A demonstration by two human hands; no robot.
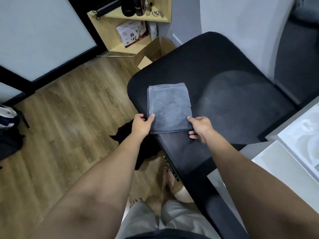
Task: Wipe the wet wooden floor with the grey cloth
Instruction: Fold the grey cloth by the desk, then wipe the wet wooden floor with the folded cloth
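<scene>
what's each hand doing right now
Left hand: closed on the near left corner of the cloth.
Right hand: closed on its near right corner.

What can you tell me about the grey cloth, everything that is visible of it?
The grey cloth looks like soft terry towel, folded into a neat rectangle with a flat hemmed border along its far and left edges. It lies flat on the black padded bench, near the bench's left edge. The left hand pinches its near left corner and the right hand holds its near right corner. It is not on the wooden floor.
</scene>
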